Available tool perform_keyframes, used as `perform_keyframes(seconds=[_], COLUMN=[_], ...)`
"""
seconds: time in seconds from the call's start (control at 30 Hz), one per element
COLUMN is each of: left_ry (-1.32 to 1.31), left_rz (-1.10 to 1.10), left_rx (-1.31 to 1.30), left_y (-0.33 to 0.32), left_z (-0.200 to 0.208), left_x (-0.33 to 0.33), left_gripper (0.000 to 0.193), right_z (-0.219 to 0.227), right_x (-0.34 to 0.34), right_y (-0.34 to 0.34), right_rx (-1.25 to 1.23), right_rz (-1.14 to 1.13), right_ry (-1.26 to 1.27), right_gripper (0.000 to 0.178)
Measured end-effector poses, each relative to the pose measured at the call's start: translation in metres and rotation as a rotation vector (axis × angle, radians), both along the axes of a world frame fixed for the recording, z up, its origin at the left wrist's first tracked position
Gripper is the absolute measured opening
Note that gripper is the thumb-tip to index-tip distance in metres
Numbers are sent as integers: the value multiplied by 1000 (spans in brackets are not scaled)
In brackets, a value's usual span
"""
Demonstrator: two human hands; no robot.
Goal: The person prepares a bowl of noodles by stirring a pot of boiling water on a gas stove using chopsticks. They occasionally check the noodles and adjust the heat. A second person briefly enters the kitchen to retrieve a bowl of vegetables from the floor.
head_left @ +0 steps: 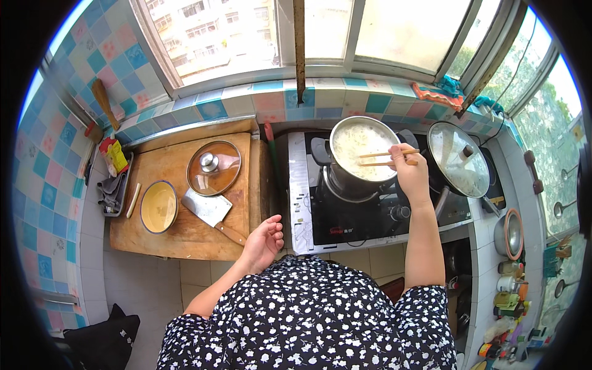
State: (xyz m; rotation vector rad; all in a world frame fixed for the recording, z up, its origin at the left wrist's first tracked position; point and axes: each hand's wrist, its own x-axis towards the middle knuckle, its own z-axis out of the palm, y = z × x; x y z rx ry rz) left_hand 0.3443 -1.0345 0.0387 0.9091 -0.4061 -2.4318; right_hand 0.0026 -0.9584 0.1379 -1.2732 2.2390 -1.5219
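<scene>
My right hand [407, 168] is closed around a pair of wooden chopsticks [377, 154]. Their tips dip into pale, cloudy, bubbly food [357, 140] inside a deep pot [354, 191] on the left burner; steam or foam hides what exactly is cooking. Over the gap between board and stove hangs my left hand [264, 245], palm up with loosely curled fingers and nothing in it. Closest to it is the wooden handle of a cleaver [211, 211] lying on the cutting board [145, 246]. A glass pot lid [213, 176] rests behind the cleaver, and a yellow bowl [159, 208] stands to its left.
A wok under a glass lid [457, 157] occupies the right burner of the black gas stove [357, 228]. At the far left is a tray with a grey cloth [111, 194]. Bottles and jars [507, 301] line the right side, near a metal basin [513, 233].
</scene>
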Motion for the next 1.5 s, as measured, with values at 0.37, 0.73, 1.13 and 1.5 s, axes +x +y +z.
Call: perform_keyframes(seconds=[0.37,0.73,1.13,1.5], left_ry=[-7,-29,-29,-38], left_rz=[21,35,20,-44], left_rx=[-19,-16,-6,-40], left_y=[2,2,0,-3], left_z=[-2,-2,-5,-5], left_x=[6,6,2,-3], left_gripper=[21,21,20,21], right_z=[-36,-33,10,26], right_x=[-58,-55,-37,-9], right_y=[-3,-5,6,30], right_rx=[-108,-464,31,-12], right_rz=[-176,-140,80,14], right_ry=[-499,-732,-425,-293], right_gripper=[31,31,30,37])
